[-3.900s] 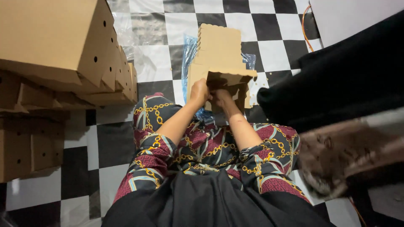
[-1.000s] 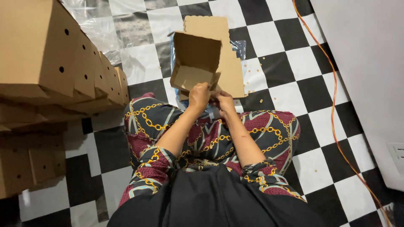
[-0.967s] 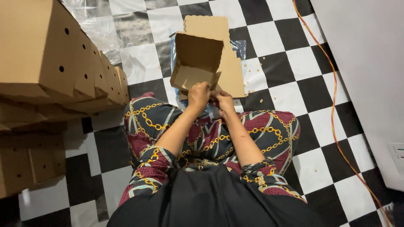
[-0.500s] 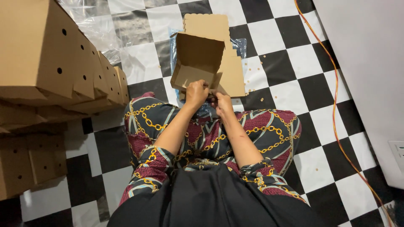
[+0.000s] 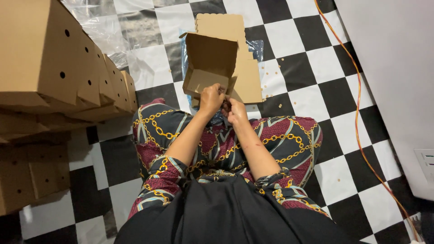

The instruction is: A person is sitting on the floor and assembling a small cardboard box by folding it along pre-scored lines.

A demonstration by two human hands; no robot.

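A half-folded brown cardboard box (image 5: 209,63) with open flaps is held up just beyond the knees of a seated person, over a black-and-white checkered tile floor (image 5: 312,86). The left hand (image 5: 211,97) is closed, gripping the box's near bottom flap. The right hand (image 5: 235,111) sits just beside it with fingers curled at the same edge; whether it grips the cardboard cannot be told. Behind the box, farther away, lies a stack of flat brown cardboard sheets (image 5: 239,68) on clear plastic wrap (image 5: 258,45). The lap wears patterned maroon fabric with gold chains (image 5: 289,135). At left stands a row of assembled brown cardboard boxes with round holes (image 5: 58,68). At right, an orange cable (image 5: 357,113) runs along the floor beside a white wall (image 5: 389,58).
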